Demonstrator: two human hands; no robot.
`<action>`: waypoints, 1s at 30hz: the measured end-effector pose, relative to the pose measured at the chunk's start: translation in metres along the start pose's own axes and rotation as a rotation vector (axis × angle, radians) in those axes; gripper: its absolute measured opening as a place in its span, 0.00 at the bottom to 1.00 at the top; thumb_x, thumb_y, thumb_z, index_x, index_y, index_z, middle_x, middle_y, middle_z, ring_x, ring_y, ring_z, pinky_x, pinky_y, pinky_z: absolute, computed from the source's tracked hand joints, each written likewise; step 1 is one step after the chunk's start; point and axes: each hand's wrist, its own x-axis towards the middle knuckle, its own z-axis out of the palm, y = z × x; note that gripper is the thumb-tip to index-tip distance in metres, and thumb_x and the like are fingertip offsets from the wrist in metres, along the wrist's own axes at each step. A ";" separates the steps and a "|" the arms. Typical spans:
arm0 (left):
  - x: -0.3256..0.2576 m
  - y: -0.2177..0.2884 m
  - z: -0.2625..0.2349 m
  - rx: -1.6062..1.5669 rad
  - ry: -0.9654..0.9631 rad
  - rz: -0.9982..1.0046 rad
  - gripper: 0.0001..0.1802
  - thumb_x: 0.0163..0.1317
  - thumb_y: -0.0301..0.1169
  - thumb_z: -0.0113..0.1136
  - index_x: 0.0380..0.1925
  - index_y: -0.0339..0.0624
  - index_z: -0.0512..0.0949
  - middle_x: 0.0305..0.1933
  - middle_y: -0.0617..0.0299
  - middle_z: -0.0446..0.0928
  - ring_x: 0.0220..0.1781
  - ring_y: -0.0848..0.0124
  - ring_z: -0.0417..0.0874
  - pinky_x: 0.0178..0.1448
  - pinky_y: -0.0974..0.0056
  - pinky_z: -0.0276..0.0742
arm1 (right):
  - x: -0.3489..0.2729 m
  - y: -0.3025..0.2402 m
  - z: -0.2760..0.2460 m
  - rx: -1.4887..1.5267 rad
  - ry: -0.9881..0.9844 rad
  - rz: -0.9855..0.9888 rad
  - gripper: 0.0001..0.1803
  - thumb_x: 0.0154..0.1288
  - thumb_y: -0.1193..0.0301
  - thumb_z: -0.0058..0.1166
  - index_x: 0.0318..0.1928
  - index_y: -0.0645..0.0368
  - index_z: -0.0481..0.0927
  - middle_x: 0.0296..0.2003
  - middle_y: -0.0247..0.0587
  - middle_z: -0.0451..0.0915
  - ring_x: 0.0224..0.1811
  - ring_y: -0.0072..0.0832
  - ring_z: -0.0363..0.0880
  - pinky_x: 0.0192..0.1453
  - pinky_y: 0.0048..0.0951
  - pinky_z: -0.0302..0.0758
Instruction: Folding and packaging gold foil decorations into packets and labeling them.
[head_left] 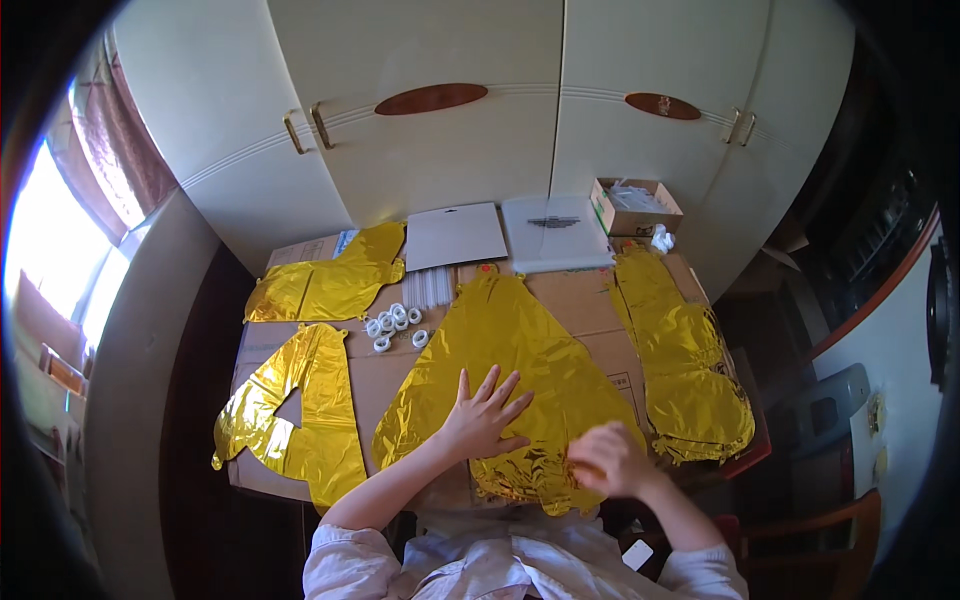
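My pale sleeves [350, 565] are pushed up, and both forearms reach in from the lower edge. My left hand [478, 422] lies palm down, its fingers spread and released, flat on the large gold foil sheet [510, 335]. My right hand [612, 462] is curled at the lower right of that same sheet, its fingers bent inward; it is blurred, so I cannot tell whether it pinches the foil.

The sheet spreads under my left palm, widest near me and narrowing beyond my fingertips; its near edge is crumpled between my two hands. I count four gold foil pieces in all: this one, a piece with a triangular hole [335, 400] to my left, a folded-looking piece [335, 288] farther up on that side, and a long piece [685, 365] to my right. They lie on brown cardboard [572, 290].

Past my left fingers sits a cluster of small white rings [420, 339], overlapping too much for a sure count. Beyond them are a row of thin pale sticks [430, 287], one grey-white board [455, 238], one clear packet [555, 240], one crumpled white tissue [662, 239] and one small box [640, 222]. Behind stands a cream wardrobe [430, 40] with four handles.
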 end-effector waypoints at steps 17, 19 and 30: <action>0.042 -0.041 0.000 0.004 0.064 -0.026 0.42 0.63 0.64 0.49 0.71 0.54 0.61 0.75 0.53 0.57 0.78 0.50 0.52 0.76 0.35 0.44 | 0.140 0.117 0.002 -0.226 -0.366 0.803 0.21 0.58 0.58 0.64 0.46 0.56 0.76 0.51 0.44 0.75 0.57 0.40 0.75 0.59 0.39 0.73; 0.047 -0.046 0.008 0.011 0.029 -0.015 0.43 0.63 0.64 0.48 0.72 0.54 0.60 0.76 0.54 0.57 0.79 0.50 0.51 0.76 0.35 0.43 | 0.140 0.116 0.003 -0.209 -0.351 0.817 0.20 0.57 0.59 0.64 0.44 0.56 0.76 0.50 0.44 0.75 0.56 0.40 0.76 0.58 0.39 0.74; 0.046 -0.046 0.010 0.028 0.002 -0.040 0.42 0.64 0.66 0.44 0.72 0.56 0.59 0.76 0.58 0.57 0.79 0.53 0.52 0.76 0.34 0.42 | 0.140 0.117 0.000 0.061 -0.278 0.851 0.17 0.57 0.62 0.65 0.41 0.59 0.77 0.43 0.44 0.80 0.46 0.38 0.80 0.50 0.35 0.76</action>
